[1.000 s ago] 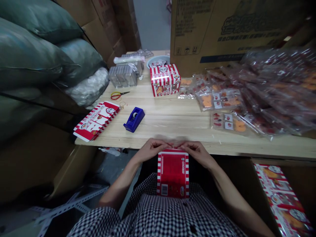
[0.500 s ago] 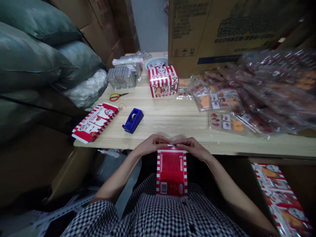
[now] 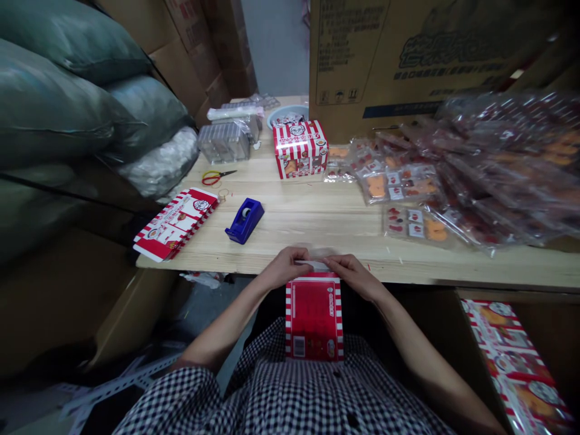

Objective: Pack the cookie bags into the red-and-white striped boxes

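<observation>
A red-and-white striped cardboard box (image 3: 314, 317) rests upright against my checked shirt, its printed red panel facing up. At its far end, near the table's front edge, my left hand (image 3: 290, 266) pinches the left side of a pale flap. Opposite it, my right hand (image 3: 352, 272) has its fingers closed on the right side of the same end. The flap between the hands is smeared by motion. Ahead and to the left lies a blue tape dispenser (image 3: 245, 221). A finished-looking striped box (image 3: 301, 150) with a peaked top stands further back.
Flat striped cartons (image 3: 179, 223) are stacked at the table's left edge, near scissors (image 3: 217, 176). Clear plastic cases (image 3: 224, 144) stand behind. Bagged toy parts (image 3: 493, 175) pile up on the right, before a large brown carton (image 3: 362, 60). Printed boxes (image 3: 516, 362) sit lower right.
The far flap of the box has lifted and shows more pale surface between my hands. My left hand has turned slightly, and both hands stay at the box's far end.
</observation>
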`<state>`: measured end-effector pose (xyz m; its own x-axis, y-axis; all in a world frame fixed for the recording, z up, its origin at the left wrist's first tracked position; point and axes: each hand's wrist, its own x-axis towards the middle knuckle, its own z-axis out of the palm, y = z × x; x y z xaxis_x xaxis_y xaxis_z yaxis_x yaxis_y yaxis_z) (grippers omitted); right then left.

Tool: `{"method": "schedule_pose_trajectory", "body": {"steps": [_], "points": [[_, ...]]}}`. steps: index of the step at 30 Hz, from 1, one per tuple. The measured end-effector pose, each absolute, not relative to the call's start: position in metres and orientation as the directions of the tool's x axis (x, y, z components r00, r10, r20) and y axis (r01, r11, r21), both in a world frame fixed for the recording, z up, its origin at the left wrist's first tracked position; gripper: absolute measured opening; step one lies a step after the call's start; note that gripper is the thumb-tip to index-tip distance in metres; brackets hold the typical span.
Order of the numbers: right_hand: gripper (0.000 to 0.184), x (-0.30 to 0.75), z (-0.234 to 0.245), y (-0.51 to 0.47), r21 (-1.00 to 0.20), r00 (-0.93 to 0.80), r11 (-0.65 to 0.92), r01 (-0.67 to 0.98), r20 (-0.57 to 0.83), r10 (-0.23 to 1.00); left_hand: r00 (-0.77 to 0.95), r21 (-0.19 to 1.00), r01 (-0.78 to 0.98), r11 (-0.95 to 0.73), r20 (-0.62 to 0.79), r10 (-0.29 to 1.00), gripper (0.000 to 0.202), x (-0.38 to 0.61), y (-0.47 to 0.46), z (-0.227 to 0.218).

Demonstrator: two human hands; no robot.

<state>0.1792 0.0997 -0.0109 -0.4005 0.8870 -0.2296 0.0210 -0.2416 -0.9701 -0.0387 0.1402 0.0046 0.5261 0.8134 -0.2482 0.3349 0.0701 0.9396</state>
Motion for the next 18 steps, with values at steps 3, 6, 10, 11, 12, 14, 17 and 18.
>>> {"method": "schedule_pose_trajectory", "body": {"steps": [3, 6, 10, 11, 12, 14, 17, 18], "points": [[0.038, 0.178, -0.008, 0.098, -0.967, -0.422, -0.254, 0.010, -0.235, 0.876, 0.631, 0.927, 0.247, 0.284, -0.376, 0.679, 0.017, -0.043, 0.151, 0.005], [0.034, 0.178, -0.004, 0.098, -0.966, -0.433, -0.260, -0.003, -0.234, 0.871, 0.718, 0.886, 0.256, 0.387, -0.442, 0.537, 0.022, -0.051, 0.162, 0.012], [0.030, 0.182, 0.000, 0.099, -0.963, -0.447, -0.264, -0.051, -0.215, 0.869, 0.757, 0.898, 0.257, 0.357, -0.417, 0.503, 0.030, -0.061, 0.164, 0.022], [0.029, 0.183, 0.000, 0.099, -0.963, -0.462, -0.261, -0.063, -0.203, 0.863, 0.750, 0.900, 0.253, 0.356, -0.415, 0.515, 0.035, -0.062, 0.162, 0.023], [0.030, 0.185, 0.000, 0.099, -0.964, -0.481, -0.255, -0.072, -0.191, 0.856, 0.743, 0.900, 0.246, 0.359, -0.413, 0.527, 0.039, -0.063, 0.159, 0.024], [0.032, 0.187, -0.001, 0.100, -0.966, -0.512, -0.248, -0.078, -0.174, 0.841, 0.748, 0.905, 0.218, 0.367, -0.396, 0.533, 0.041, -0.063, 0.154, 0.025], [0.033, 0.191, -0.004, 0.101, -0.960, -0.544, -0.274, -0.050, -0.204, 0.814, 0.784, 0.916, 0.171, 0.362, -0.349, 0.514, 0.032, -0.061, 0.148, 0.021], [0.033, 0.192, -0.005, 0.101, -0.957, -0.548, -0.287, -0.035, -0.221, 0.806, 0.793, 0.920, 0.166, 0.355, -0.338, 0.506, 0.033, -0.061, 0.147, 0.019]]}}
